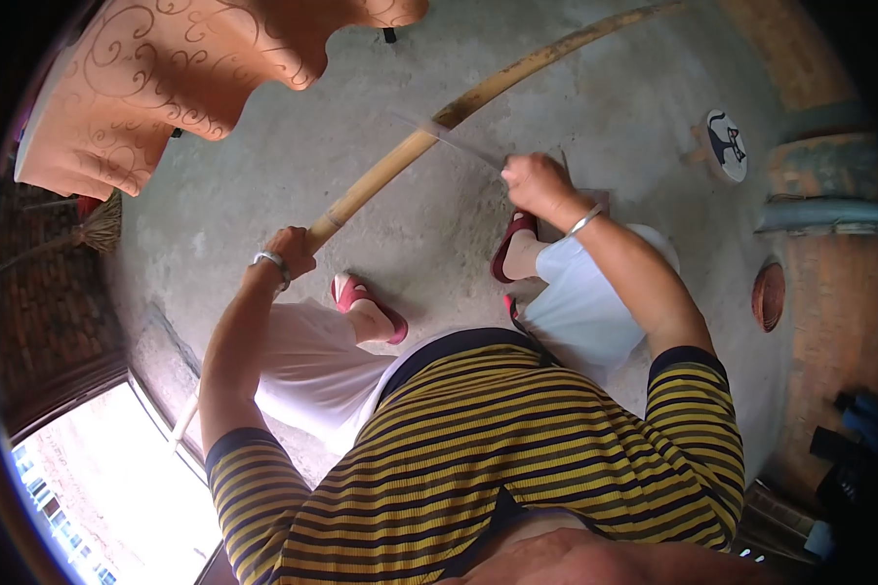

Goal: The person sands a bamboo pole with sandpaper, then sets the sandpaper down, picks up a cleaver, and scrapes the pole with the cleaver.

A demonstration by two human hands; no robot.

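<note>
A long bamboo pole (385, 171) runs diagonally from the lower left, past my body, up to the top right. My left hand (295, 250) is wrapped round it in front of my knee. In my closed right hand (540, 185) is the handle end of a thin-bladed knife (468, 149), smeared by motion. Its blade lies across the pole, near the dark patch above a joint; whether it cuts into the bamboo, I cannot tell. The handle itself is hidden by my fingers.
An orange patterned cloth (180, 73) drapes over a table at the upper left, with a broom (99, 226) below it. At the right are a small stool with a cat picture (726, 146) and a round woven basket (768, 297). A bright doorway (117, 478) opens at the lower left.
</note>
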